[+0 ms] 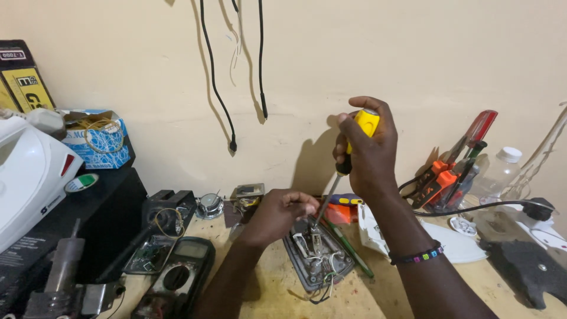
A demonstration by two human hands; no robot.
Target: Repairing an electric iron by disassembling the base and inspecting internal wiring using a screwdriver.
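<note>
Work piece: I see a grey metal iron base with exposed wiring [318, 255] lying mid-bench, under both hands.
Right hand [366, 150]: wrapped tight around one yellow-and-black handled screwdriver [348, 159], tip down in the base.
Left hand [282, 211]: fingers pinched together at the base's upper edge.
Packages: one blue-and-white cardboard box [97, 139] far left; one yellow-and-black box [23, 77] at the wall.
Counts: I count one dark multimeter [180, 274], one clear plastic bottle [499, 171].
Surface: scuffed pale wooden bench [378, 295]; cream wall [413, 53] with hanging black cables [215, 82].

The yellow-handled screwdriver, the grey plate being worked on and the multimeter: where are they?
yellow-handled screwdriver [367, 121], head view, on the handle's top.
grey plate [307, 269], head view, near its left rim.
multimeter [177, 276], head view, on its dial.
</note>
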